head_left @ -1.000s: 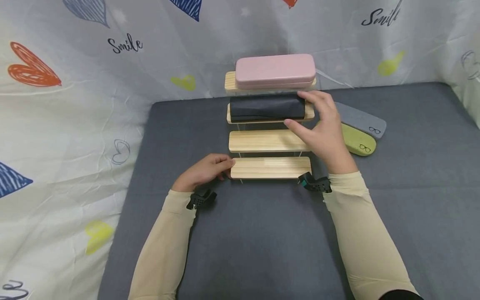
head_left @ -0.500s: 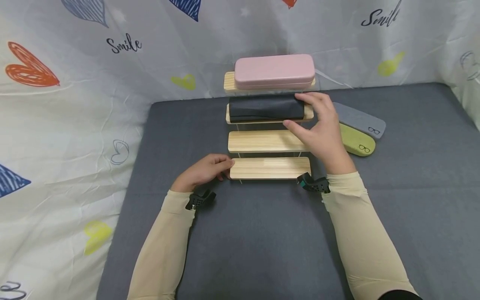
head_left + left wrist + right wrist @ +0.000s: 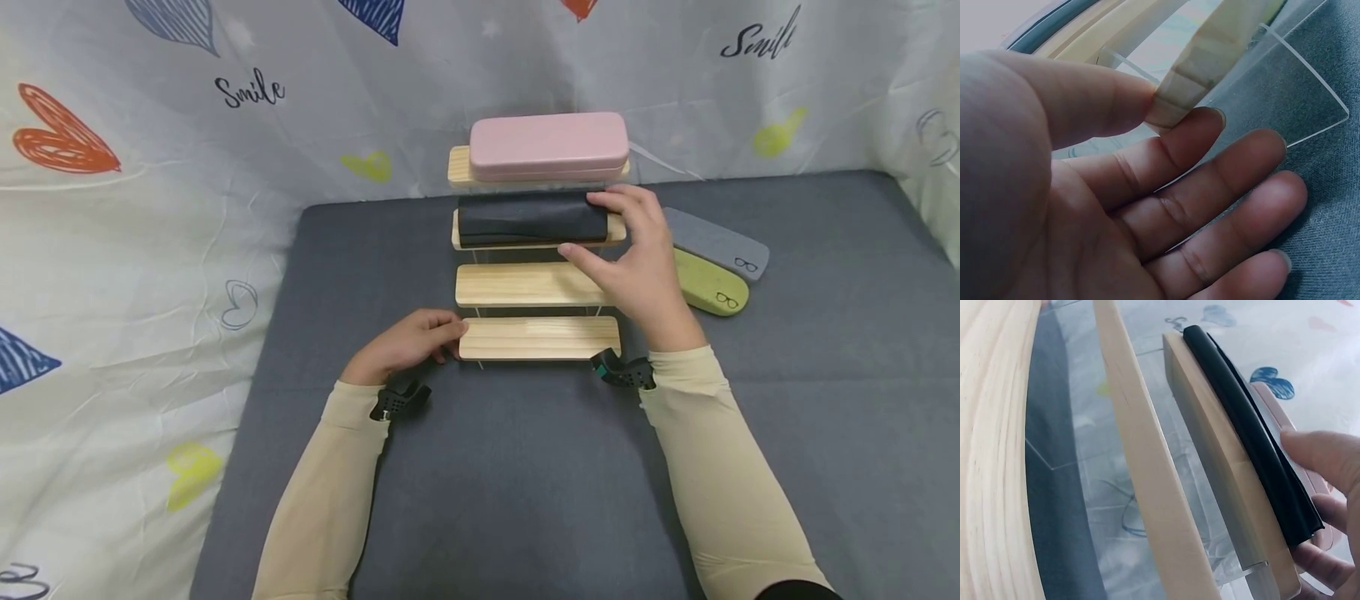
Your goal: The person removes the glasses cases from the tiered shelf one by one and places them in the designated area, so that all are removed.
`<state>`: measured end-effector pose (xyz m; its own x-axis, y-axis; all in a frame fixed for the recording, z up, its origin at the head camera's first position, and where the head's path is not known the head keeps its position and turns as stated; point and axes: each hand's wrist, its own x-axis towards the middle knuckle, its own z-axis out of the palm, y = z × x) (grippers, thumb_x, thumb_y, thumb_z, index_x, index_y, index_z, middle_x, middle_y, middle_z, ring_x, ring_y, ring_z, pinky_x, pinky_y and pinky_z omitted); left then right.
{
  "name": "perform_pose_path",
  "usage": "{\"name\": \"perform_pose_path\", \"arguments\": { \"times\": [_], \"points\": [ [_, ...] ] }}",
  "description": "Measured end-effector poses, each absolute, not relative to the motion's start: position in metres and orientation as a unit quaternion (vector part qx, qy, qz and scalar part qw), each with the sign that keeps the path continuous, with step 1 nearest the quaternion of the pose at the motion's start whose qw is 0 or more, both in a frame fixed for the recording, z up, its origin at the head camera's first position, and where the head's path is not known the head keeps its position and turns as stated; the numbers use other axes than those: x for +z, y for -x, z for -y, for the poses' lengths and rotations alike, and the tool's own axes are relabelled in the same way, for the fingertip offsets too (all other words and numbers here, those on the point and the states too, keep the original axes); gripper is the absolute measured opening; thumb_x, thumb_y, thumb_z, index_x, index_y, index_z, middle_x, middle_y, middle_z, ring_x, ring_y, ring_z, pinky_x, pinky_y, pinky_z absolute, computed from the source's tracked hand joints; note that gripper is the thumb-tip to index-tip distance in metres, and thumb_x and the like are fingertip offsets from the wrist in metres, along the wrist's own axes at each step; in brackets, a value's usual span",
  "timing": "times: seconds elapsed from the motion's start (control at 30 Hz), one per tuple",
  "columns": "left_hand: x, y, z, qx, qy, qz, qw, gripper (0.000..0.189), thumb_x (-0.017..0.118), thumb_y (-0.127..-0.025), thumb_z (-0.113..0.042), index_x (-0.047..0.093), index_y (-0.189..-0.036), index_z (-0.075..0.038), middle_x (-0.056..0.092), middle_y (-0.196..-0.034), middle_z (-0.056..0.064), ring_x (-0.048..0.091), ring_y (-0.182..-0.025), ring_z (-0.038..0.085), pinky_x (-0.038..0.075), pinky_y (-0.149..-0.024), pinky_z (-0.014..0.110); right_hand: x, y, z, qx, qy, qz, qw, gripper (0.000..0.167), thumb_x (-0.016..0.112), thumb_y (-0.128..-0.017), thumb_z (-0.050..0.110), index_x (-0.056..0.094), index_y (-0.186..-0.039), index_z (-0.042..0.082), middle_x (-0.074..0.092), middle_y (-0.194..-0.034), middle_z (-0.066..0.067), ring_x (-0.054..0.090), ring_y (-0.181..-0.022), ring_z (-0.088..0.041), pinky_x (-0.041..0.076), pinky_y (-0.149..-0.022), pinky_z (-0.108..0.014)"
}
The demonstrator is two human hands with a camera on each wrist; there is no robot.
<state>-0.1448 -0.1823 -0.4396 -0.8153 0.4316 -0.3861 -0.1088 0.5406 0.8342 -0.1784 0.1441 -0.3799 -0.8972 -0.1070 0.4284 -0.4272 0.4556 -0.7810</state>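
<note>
Fingers of the left hand pinch the lowest pale wooden shelf; the right hand curls round a black oblong case.

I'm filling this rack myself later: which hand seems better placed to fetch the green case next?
Probably the right hand: the green case lies close to it, right of the rack, though that hand must first leave the black case. The left hand pinches the front shelf at the rack's left end.
</note>
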Motion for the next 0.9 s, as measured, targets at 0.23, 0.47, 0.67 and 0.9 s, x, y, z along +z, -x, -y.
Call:
{"name": "perform_pose_path", "arguments": {
  "times": [0.23, 0.47, 0.67, 0.9],
  "points": [
    [-0.4416, 0.145, 0.1831, 0.472, -0.097, -0.827, 0.29, 0.035, 0.053, -0.112, -0.031, 0.074, -0.11, -0.003, 0.072, -0.093, 0.008, 0.066, -0.089, 0.024, 0.055, -0.079, 0.037, -0.3819, 0.179, -0.1424, 0.499, -0.177, 0.832, 0.164, 0.061, 0.094, -0.082, 0.015, 0.067, -0.137, 0.008, 0.051, -0.14, -0.016, 0.049, -0.128, -0.029, 0.037, -0.11, -0.047],
    [-0.438, 0.1444, 0.1816, 0.474, -0.098, -0.825, 0.291, 0.035, 0.052, -0.113, -0.03, 0.073, -0.113, -0.002, 0.072, -0.095, 0.008, 0.066, -0.09, 0.023, 0.055, -0.079, 0.036, -0.3823, 0.1788, -0.1401, 0.51, -0.168, 0.83, 0.149, 0.063, 0.092, -0.083, 0.014, 0.064, -0.139, 0.008, 0.052, -0.149, -0.012, 0.049, -0.138, -0.027, 0.034, -0.117, -0.046],
    [-0.4382, 0.1443, 0.182, 0.479, -0.092, -0.822, 0.295, 0.035, 0.052, -0.113, -0.031, 0.074, -0.114, -0.003, 0.072, -0.095, 0.008, 0.066, -0.092, 0.024, 0.055, -0.081, 0.037, -0.3842, 0.1793, -0.1375, 0.518, -0.16, 0.828, 0.142, 0.063, 0.091, -0.086, 0.018, 0.061, -0.142, 0.011, 0.053, -0.151, -0.008, 0.046, -0.141, -0.025, 0.03, -0.118, -0.047],
    [-0.4377, 0.1443, 0.1824, 0.48, -0.097, -0.821, 0.293, 0.035, 0.053, -0.112, -0.031, 0.074, -0.111, -0.003, 0.071, -0.094, 0.008, 0.065, -0.091, 0.025, 0.055, -0.081, 0.038, -0.3849, 0.1828, -0.1407, 0.491, -0.183, 0.839, 0.148, 0.061, 0.089, -0.088, 0.017, 0.06, -0.141, 0.01, 0.056, -0.146, -0.009, 0.048, -0.136, -0.028, 0.033, -0.114, -0.05]
  ]
}}
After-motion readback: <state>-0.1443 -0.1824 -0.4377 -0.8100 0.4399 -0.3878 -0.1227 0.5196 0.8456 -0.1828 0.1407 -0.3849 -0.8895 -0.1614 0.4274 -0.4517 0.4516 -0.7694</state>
